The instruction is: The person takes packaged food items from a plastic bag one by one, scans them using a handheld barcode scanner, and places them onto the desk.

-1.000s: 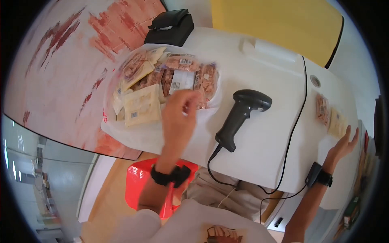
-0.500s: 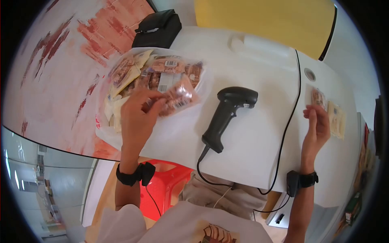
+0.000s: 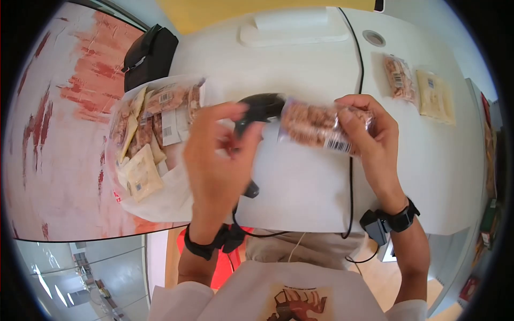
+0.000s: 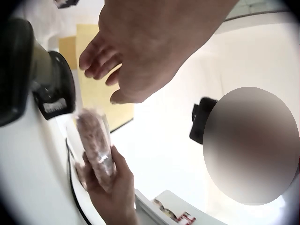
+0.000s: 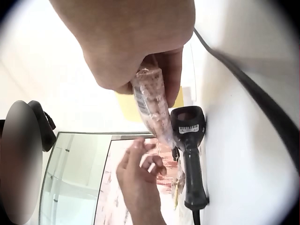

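Observation:
My right hand (image 3: pixel 377 144) pinches one end of a clear packet of pinkish-brown pieces (image 3: pixel 310 124), its barcode label facing up in the head view. The packet is held over the white table, its far end beside the head of a black barcode scanner (image 3: pixel 262 104). My left hand (image 3: pixel 214 166), blurred, hovers over the scanner and partly hides it, with loosely bent fingers and nothing between them. In the left wrist view the fingers (image 4: pixel 101 58) hang relaxed, apart from the scanner (image 4: pixel 54 89). The right wrist view shows the scanner (image 5: pixel 190 159) lying just past the packet.
A white plastic bag (image 3: pixel 176 200) full of similar packets and pale yellow ones lies at the left. Behind it stands a black case (image 3: pixel 152 56). Two packets, one pinkish (image 3: pixel 399 80) and one pale yellow (image 3: pixel 436 96), lie far right. A black cable (image 3: pixel 360 59) crosses the table.
My left hand has brought the packet out of the bag and let it go, and my right hand now holds it. The left hand has moved over to the scanner. The head view has shifted.

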`<act>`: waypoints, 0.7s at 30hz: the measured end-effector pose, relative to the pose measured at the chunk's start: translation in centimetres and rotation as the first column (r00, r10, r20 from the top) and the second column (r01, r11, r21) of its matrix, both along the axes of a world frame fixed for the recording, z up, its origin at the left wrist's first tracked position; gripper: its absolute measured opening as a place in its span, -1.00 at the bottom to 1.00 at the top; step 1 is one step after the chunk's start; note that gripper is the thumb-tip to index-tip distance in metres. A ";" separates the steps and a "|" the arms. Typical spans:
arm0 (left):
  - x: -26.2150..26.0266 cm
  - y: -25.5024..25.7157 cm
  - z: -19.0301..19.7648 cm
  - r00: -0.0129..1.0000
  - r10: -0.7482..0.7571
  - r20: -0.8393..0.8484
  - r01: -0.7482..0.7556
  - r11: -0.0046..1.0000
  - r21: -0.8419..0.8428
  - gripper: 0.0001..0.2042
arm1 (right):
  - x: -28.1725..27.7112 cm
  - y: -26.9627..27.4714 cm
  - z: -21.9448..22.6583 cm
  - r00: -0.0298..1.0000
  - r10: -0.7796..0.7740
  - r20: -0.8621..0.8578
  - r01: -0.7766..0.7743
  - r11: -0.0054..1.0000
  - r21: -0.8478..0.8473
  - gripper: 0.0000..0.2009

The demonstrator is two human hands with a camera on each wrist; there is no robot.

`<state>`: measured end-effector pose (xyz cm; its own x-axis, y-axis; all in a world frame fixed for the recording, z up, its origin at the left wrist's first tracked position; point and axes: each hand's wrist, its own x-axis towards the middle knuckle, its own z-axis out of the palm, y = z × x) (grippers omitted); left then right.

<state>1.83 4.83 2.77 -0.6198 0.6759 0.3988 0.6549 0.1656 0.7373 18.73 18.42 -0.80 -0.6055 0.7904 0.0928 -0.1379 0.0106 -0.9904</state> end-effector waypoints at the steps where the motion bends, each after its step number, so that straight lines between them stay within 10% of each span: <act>1: -1.1 -0.8 -0.7 0.992 0.102 -0.072 -0.107 0.992 -0.071 -0.69 | -0.2 0.6 -0.1 0.993 -0.109 -0.039 0.103 0.985 -0.142 -0.77; 8: -3.0 0.0 -3.4 0.979 0.176 0.107 -0.103 0.869 -0.485 -0.54 | -0.4 3.1 -2.2 0.972 -0.233 -0.027 0.221 0.949 -0.226 -0.72; 10: -4.1 -0.1 -4.6 0.975 0.080 0.208 0.018 0.903 -0.430 -0.58 | -0.3 3.4 -2.1 0.973 -0.232 0.008 0.229 0.954 -0.191 -0.70; 13: -0.6 0.1 -1.3 0.644 -0.168 0.746 0.278 0.960 -0.023 -0.61 | -0.2 3.4 -2.3 0.979 -0.199 -0.044 0.188 0.965 -0.184 -0.69; 21: 2.8 1.3 -0.9 0.631 -0.361 0.687 0.399 0.910 0.112 -0.64 | -0.2 3.8 -3.1 0.980 -0.197 0.014 0.197 0.977 -0.080 -0.69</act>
